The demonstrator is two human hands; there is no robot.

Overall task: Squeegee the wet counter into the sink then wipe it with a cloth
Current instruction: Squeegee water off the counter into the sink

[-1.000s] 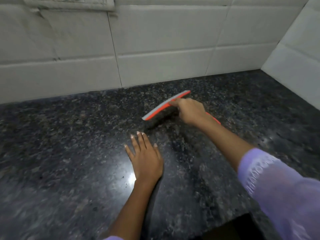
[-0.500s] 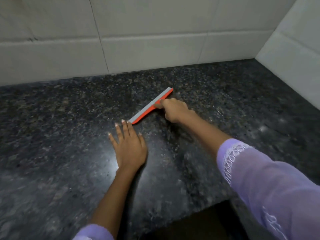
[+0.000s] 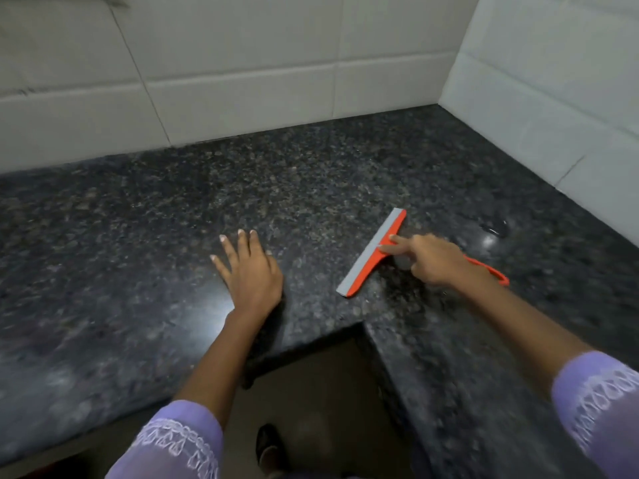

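The right hand [image 3: 437, 259] grips the orange handle of the squeegee [image 3: 371, 254], its forefinger stretched along the neck toward the grey blade; the other fingers curl round the handle, though motion blur softens them, so how tightly they close is hard to judge; the handle's looped end sticks out behind the wrist; the blade lies on the dark speckled counter [image 3: 311, 188], running diagonally, near the inner corner of the L-shaped top; the left hand [image 3: 247, 271] rests flat on the counter, fingers straight and spread, holding nothing, well apart from the squeegee; a glint of water [image 3: 494, 229] shows just beyond the right hand; white tiled walls [image 3: 242, 63] meet behind; lilac sleeves [image 3: 601, 399] cover both forearms.
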